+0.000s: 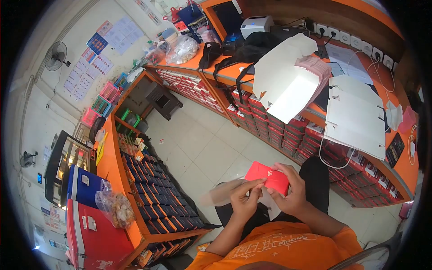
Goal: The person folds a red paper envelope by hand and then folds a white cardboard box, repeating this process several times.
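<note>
A small red box (270, 178) with a pale mark is held up above my lap. My right hand (292, 191) wraps round its right end, fingers on the top edge and thumb below. At its lower left, my left hand (246, 197) is closed with the fingertips pinched together against the box. A clear plastic sheet or bag (220, 192), blurred, stretches out to the left from my left hand. Part of the plastic also shows below the box, between the hands.
Stacked white card sheets (355, 119) and pinkish folded card (310, 74) lie on the orange counter at right. Shelves of red boxes (270, 128) stand below it. At left are shelves of dark boxes (159, 195), a red cooler (101, 238) and a plastic bag (114, 207).
</note>
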Demonstrator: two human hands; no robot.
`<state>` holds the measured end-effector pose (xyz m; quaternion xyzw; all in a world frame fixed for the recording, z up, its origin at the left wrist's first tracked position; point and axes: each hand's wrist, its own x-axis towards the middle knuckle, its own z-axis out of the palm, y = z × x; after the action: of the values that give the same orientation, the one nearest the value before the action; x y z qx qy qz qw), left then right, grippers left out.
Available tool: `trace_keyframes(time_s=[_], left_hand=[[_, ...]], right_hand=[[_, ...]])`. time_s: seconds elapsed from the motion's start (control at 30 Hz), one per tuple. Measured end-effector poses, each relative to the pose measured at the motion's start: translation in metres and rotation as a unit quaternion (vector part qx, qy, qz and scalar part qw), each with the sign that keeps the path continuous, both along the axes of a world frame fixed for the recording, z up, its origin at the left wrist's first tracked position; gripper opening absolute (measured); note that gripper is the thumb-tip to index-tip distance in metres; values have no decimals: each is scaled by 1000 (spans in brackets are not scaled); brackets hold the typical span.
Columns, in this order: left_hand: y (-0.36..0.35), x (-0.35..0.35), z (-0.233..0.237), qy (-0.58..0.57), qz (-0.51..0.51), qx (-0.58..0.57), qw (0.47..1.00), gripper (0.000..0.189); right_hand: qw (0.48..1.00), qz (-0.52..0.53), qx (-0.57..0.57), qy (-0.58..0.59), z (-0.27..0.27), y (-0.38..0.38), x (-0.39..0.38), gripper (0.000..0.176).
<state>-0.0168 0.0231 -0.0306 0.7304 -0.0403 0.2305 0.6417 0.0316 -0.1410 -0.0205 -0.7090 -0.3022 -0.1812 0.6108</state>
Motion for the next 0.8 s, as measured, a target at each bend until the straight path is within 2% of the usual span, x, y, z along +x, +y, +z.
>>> trace_keyframes(time_s=[0.07, 0.13, 0.2, 0.23, 0.27, 0.33, 0.37, 0.4, 0.47, 0.53, 0.6, 0.63, 0.7, 0.8], left_hand=[[1, -1, 1, 1, 8, 16, 1000, 19], [0, -2, -2, -16, 38, 137, 990, 26], [-8, 0, 2, -53, 49, 135, 988, 27], [-12, 1, 5, -90, 61, 131, 985, 29], [-7, 3, 9, -128, 73, 231, 962, 32], [-4, 1, -7, -131, 55, 224, 964, 34], [-4, -4, -15, -91, 48, 186, 977, 41], [1, -8, -18, -61, 20, 216, 974, 51], [-1, -3, -14, -102, 17, 204, 974, 61], [1, -4, -22, -91, 10, 160, 983, 70], [6, -4, -19, -97, 2, 255, 962, 72], [4, -3, -15, -94, -1, 255, 962, 72], [0, 2, -8, -133, 34, 393, 909, 77], [-3, 8, -20, -170, 5, 388, 906, 85]], right_hand=[[999, -3, 27, 28, 4, -1, 1, 61], [997, -8, 51, 56, 9, -3, 3, 60], [999, -24, -11, -45, 11, -5, 2, 61], [999, -28, -13, -37, 12, -6, 2, 61], [998, -34, -11, -48, 13, -7, 3, 61], [998, -47, -16, -42, 13, -10, 3, 61], [998, -43, -4, -50, 13, -12, 4, 63], [997, -41, 6, -59, 12, -14, 6, 65], [997, -45, 2, -56, 11, -17, 7, 65], [995, -39, -1, -96, 11, -20, 8, 64], [994, -42, -1, -98, 9, -22, 7, 64], [994, -40, -1, -100, 8, -22, 6, 64], [994, -38, 0, -101, 6, -22, 5, 65], [993, -51, 7, -106, 6, -22, 6, 65]])
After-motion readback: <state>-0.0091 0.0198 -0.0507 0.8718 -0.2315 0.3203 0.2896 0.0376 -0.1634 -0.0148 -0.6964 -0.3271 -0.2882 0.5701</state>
